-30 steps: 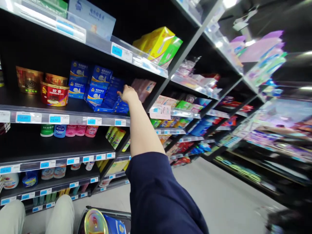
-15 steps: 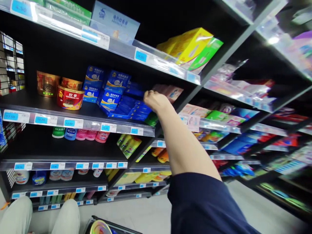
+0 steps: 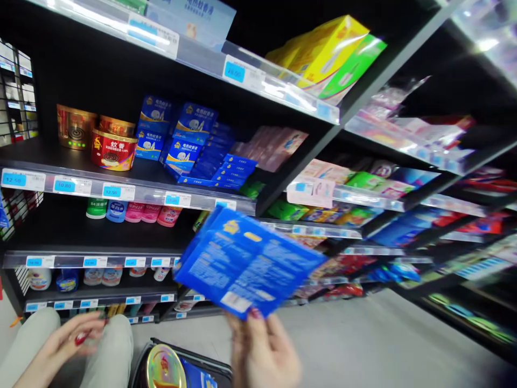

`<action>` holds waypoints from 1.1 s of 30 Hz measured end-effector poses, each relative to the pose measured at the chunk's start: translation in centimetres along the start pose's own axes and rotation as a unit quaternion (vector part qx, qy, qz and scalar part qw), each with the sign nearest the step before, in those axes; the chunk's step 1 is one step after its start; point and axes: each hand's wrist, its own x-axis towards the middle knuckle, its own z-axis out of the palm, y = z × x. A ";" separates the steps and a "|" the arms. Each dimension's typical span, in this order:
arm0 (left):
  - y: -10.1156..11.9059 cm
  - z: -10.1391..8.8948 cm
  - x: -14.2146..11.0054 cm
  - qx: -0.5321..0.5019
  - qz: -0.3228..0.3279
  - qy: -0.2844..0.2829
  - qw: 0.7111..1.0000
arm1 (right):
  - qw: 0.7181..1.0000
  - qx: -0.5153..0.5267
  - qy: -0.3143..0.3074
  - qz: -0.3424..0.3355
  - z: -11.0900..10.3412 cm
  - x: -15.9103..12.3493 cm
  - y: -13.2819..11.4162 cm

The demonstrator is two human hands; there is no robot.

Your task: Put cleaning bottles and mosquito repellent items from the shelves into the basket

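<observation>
My right hand [image 3: 264, 350] is closed on the lower edge of a flat blue packet [image 3: 250, 264], with the thumb on its near face. The packet is tilted, its printed side and barcode facing me; its left side looks doubled, and I cannot tell whether it is more than one. My left hand [image 3: 76, 334] hovers over my knees, fingers apart and holding nothing. Below, between my hands, a black basket [image 3: 141, 358] holds a round gold-lidded tin [image 3: 165, 366] and a blue package [image 3: 197, 375].
Similar blue packs [image 3: 234, 172] are stacked on the shelf ahead, beside blue boxes [image 3: 188, 153] and mosquito-coil tins [image 3: 113, 151]. Yellow boxes [image 3: 323, 51] stand on the shelf above, bottles [image 3: 117, 211] below. A price rail [image 3: 194, 200] edges the shelf. Pale floor [image 3: 343, 345] lies to the right.
My right hand has come down from the shelf beside the stacked blue packs and back towards me, with the blue packet in it. My left hand has come into view at lower left.
</observation>
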 end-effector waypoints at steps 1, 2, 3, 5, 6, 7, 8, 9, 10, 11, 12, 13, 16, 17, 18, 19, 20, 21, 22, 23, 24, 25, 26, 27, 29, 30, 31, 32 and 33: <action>1.5 1.0 0.6 -0.012 0.032 -0.040 0.999 | 0.996 0.050 -0.028 0.075 0.1 -1.9 1.1; 2.9 2.1 1.1 -0.032 0.075 -0.049 0.996 | 0.986 0.084 -0.048 0.135 0.4 -3.6 2.1; 4.0 3.0 1.6 -0.048 0.105 -0.058 0.992 | 0.975 0.104 -0.069 0.184 0.9 -5.0 2.9; 5.6 4.5 2.3 -0.067 0.132 -0.049 0.988 | 0.954 0.128 -0.111 0.247 1.9 -7.3 3.9; 6.1 5.1 2.5 -0.066 0.128 -0.035 0.989 | 0.946 0.134 -0.130 0.263 2.3 -8.1 4.3; 6.3 5.4 2.5 -0.063 0.119 -0.015 0.991 | 0.940 0.137 -0.149 0.274 2.5 -8.8 4.5; 6.5 5.7 2.5 -0.061 0.107 0.007 0.992 | 0.936 0.137 -0.166 0.280 2.7 -9.4 4.7; 6.6 5.8 2.3 -0.063 0.097 0.028 0.993 | 0.931 0.135 -0.184 0.285 2.6 -9.9 4.8; 6.7 5.8 2.1 -0.070 0.090 0.046 0.992 | 0.928 0.129 -0.200 0.288 2.5 -10.3 4.9; 6.7 5.8 1.9 -0.081 0.084 0.054 0.992 | 0.924 0.122 -0.215 0.291 2.3 -10.5 5.0; 6.7 5.8 1.6 -0.093 0.079 0.057 0.991 | 0.921 0.115 -0.227 0.293 2.0 -10.7 5.1; 6.6 5.7 1.4 -0.104 0.074 0.058 0.990 | 0.919 0.110 -0.236 0.295 1.7 -10.8 5.2; 6.5 5.4 0.9 -0.121 0.057 0.059 0.989 | 0.913 0.108 -0.257 0.299 0.9 -10.8 5.4; 6.4 5.3 0.9 -0.123 0.055 0.057 0.989 | 0.910 0.108 -0.264 0.303 0.8 -10.8 5.5; 6.3 5.2 0.9 -0.121 0.055 0.052 0.990 | 0.907 0.105 -0.270 0.305 0.7 -10.7 5.6; 6.2 5.1 1.0 -0.114 0.054 0.041 0.991 | 0.906 0.099 -0.275 0.306 0.6 -10.7 5.7; 6.1 5.0 1.1 -0.101 0.053 0.030 0.993 | 0.910 0.089 -0.271 0.301 0.6 -10.8 5.8; 5.8 4.9 1.2 -0.081 0.056 0.025 0.995 | 0.922 0.074 -0.253 0.283 0.6 -11.0 5.9; 5.6 4.9 1.3 -0.055 0.068 0.030 0.996 | 0.941 0.050 -0.222 0.251 0.6 -11.4 6.0; 5.3 5.0 1.3 -0.021 0.090 0.047 0.995 | 0.962 0.017 -0.181 0.203 0.6 -11.9 6.2; 4.9 5.2 1.3 0.019 0.123 0.070 0.990 | 0.981 -0.026 -0.136 0.136 0.6 -12.6 6.3; 4.4 5.4 1.1 0.057 0.160 0.089 0.981 | 0.991 -0.071 -0.094 0.061 0.7 -13.4 6.5; 3.9 5.7 0.9 0.082 0.190 0.095 0.974 | 0.992 -0.110 -0.065 -0.007 0.9 -14.3 6.6; 3.3 6.0 0.7 0.083 0.202 0.083 0.972 | 0.987 -0.138 -0.054 -0.064 1.2 -15.2 6.8; 2.1 6.6 0.0 0.025 0.166 0.010 0.986 | 0.974 -0.158 -0.076 -0.145 2.0 -17.0 7.0; 1.6 6.9 -0.2 -0.029 0.130 -0.014 0.991 | 0.967 -0.157 -0.101 -0.176 2.4 -17.8 7.0; 1.2 7.0 -0.4 -0.087 0.094 -0.013 0.992 | 0.957 -0.160 -0.128 -0.204 2.8 -18.3 7.0; 1.1 7.1 -0.5 -0.139 0.060 0.008 0.988 | 0.943 -0.173 -0.159 -0.235 3.1 -18.6 6.9; 1.1 7.0 -0.4 -0.181 0.035 0.043 0.982 | 0.927 -0.185 -0.196 -0.262 3.4 -18.7 6.7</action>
